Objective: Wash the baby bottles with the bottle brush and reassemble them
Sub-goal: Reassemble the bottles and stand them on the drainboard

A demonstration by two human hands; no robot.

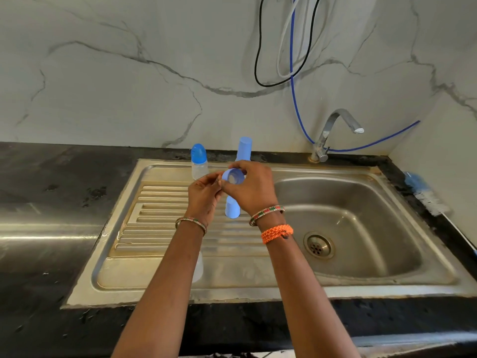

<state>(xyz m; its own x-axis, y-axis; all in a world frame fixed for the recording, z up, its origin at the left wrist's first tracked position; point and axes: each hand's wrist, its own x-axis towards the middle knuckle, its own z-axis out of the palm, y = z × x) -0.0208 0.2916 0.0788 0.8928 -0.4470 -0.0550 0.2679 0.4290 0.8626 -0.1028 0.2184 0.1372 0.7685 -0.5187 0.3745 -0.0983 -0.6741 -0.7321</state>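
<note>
My right hand (pixel 254 188) grips a blue screw collar (pixel 233 177) above the sink's drainboard (pixel 160 228), its open side facing me with something pale inside. My left hand (pixel 204 195) pinches the collar's left edge with its fingertips. A blue cap (pixel 232 210) stands on the drainboard just below my hands. A small assembled bottle with a blue cap (pixel 198 161) stands at the back of the drainboard. A taller blue-capped bottle (pixel 244 148) shows behind my right hand. A clear bottle body (pixel 198 267) lies partly hidden under my left forearm. The bottle brush (pixel 426 193) lies on the counter at the right.
The steel basin (pixel 361 228) with its drain (pixel 318 246) is to the right. The tap (pixel 333 133) stands at the back, with no water seen running from it. Blue, black and white hoses (pixel 292 73) hang on the marble wall. Black counter (pixel 38 182) lies to the left.
</note>
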